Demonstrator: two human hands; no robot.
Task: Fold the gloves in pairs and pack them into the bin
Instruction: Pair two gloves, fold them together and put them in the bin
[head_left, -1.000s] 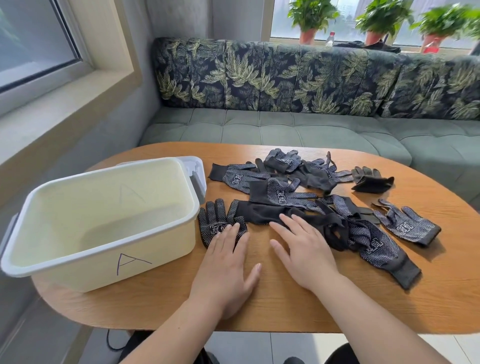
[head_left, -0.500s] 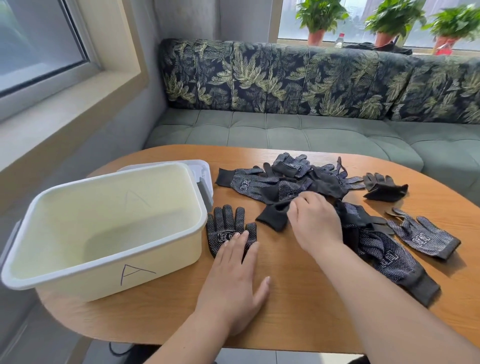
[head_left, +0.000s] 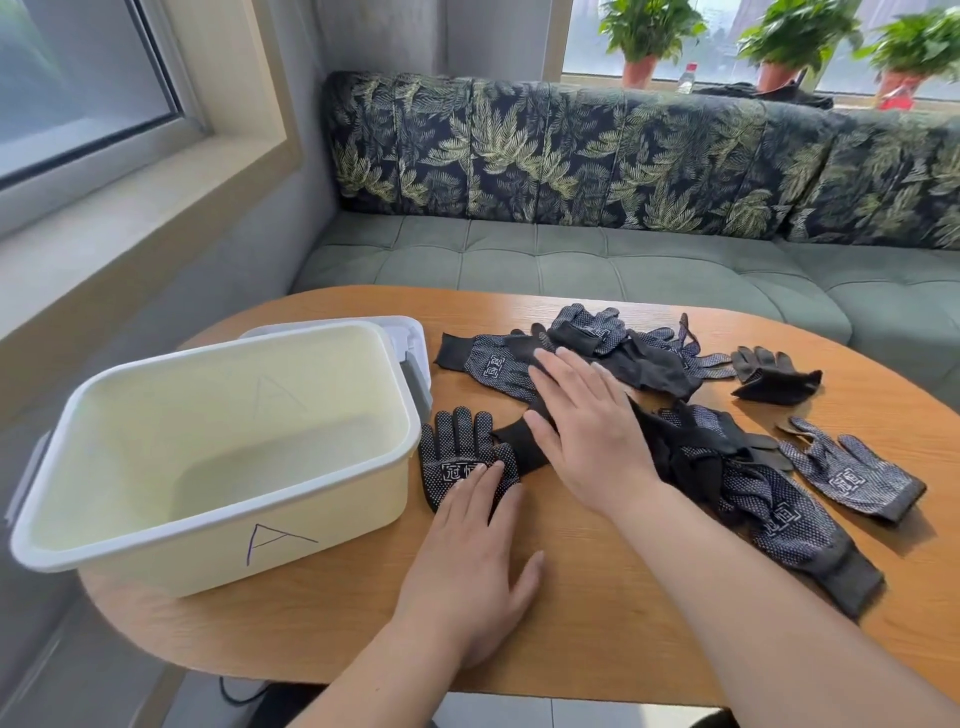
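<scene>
Plainly, no pair had been packed yet: the bin (head_left: 208, 540) stood at the left of the tabletop (head_left: 597, 597) with nothing showing inside it, and every glove lay outside. The left hand (head_left: 467, 566) lay flat, its grip released, fingertips pressing the near end of a single glove (head_left: 457, 447) spread dotted side up just beside the bin wall. The right hand (head_left: 582, 426) rested with straight fingers, grip likewise released, on the heap of gloves (head_left: 727, 467), covering a black cuff (head_left: 519, 441) that pointed toward the single glove. The step in hand looked to be finding a mate. To do it well, the right hand should probably pinch one cuff alone and draw it slowly, since the heap looked tangled and neighbours could drag along. It should then lay the mate fingers over fingers, cuff over cuff, before folding, while the left hand pinned the first glove.
</scene>
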